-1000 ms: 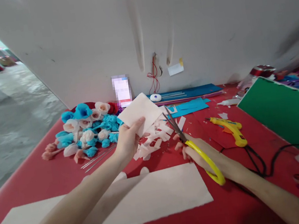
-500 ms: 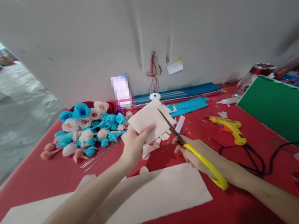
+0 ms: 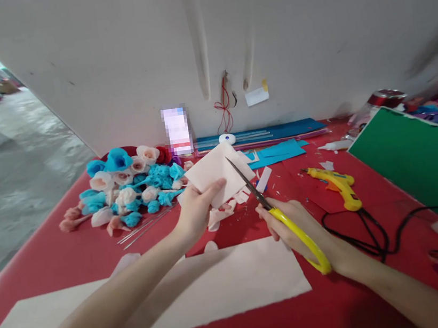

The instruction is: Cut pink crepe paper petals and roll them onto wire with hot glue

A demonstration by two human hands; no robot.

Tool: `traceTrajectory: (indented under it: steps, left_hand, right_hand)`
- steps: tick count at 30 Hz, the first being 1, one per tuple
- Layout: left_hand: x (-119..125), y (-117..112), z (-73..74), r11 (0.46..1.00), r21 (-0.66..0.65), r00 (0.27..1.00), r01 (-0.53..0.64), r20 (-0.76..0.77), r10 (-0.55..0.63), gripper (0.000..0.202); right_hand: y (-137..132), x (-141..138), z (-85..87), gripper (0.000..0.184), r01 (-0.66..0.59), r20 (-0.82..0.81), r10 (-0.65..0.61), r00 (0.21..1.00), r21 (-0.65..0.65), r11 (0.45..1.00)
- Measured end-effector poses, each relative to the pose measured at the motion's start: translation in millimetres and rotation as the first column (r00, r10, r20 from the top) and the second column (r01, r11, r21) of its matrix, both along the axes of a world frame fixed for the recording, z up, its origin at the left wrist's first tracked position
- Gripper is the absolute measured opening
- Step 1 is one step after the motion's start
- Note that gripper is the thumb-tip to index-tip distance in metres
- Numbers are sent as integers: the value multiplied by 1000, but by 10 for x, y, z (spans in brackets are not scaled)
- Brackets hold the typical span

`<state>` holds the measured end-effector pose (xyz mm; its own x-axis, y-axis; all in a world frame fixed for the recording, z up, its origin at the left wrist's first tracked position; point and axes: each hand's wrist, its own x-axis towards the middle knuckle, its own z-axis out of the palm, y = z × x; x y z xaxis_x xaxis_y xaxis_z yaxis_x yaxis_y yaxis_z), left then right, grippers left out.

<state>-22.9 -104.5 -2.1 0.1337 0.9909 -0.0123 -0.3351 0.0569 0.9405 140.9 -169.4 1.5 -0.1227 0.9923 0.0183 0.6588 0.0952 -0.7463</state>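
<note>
My left hand (image 3: 198,209) pinches a pale pink square of paper (image 3: 214,172) by its lower left side, thumb on top. In my right hand (image 3: 289,224) is a pair of scissors (image 3: 299,234) with yellow handles, its fingers wrapped round them. The dark blades point up and left, and their tips lie over the right part of the square. Whether the paper is between the blades I cannot tell. Small paper scraps (image 3: 218,218) lie beneath the square. Under my left forearm stretches a long pale paper sheet (image 3: 219,287).
Blue, white and pink paper flowers (image 3: 125,184) are heaped at the left beside thin wires (image 3: 143,231). Blue paper strips (image 3: 277,152) lie behind my hands. To the right are a yellow glue gun (image 3: 337,186) with a black cord and a green board (image 3: 416,159).
The scissors' tips have moved slightly left and up across the square. Both hands have otherwise hardly moved, and each keeps its hold.
</note>
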Motion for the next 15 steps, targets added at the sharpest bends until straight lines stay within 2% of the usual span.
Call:
traceTrajectory:
  steps: [3,9,15]
  left_hand:
    - [1,11,-10,1000,2,1000,-11,2,11,27]
    - [-14,28,-32,1000,3,1000,-4,-10,4,23]
    - [-19,3,-36,998,-36,998,53,-36,-54,24]
  right_hand:
    - [-12,19,-39,26,2,-40,-3,999,-12,1000]
    - [9,71,-209,13,-29,-135,17,991,-86,996]
    - [-6,45,-133,16,-20,-196,-9,981,-144,989]
